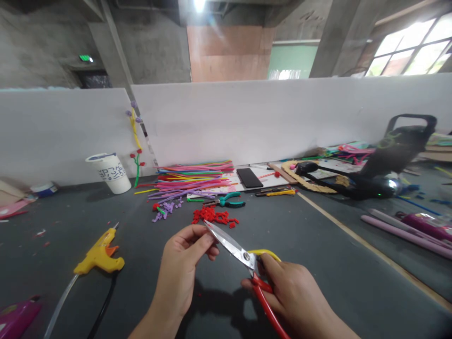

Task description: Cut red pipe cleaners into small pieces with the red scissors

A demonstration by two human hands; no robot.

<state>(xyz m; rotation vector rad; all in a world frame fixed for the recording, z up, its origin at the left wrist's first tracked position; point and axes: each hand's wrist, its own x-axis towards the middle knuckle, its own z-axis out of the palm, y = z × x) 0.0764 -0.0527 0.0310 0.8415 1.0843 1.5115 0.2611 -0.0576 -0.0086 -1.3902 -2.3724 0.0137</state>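
Observation:
My right hand [294,289] grips a pair of scissors [231,244] with red and yellow handles, the blades pointing up and left. Their tip reaches the fingertips of my left hand [183,261], whose thumb and forefinger are pinched together. What that pinch holds, if anything, is too small to make out. Just beyond the scissor tip lies a heap of short red fuzzy pieces [212,215]. To its left are small purple pieces [171,208] with a bit of red and green among them. Teal-handled pliers [229,201] rest behind the red heap.
A yellow glue gun [100,254] lies at left with its cord. Behind are a white cup [113,174], bundled pipe cleaners [194,176], a phone [249,178] and a yellow cutter [281,192]. A black device [388,165] stands right. A white partition [226,122] backs the table.

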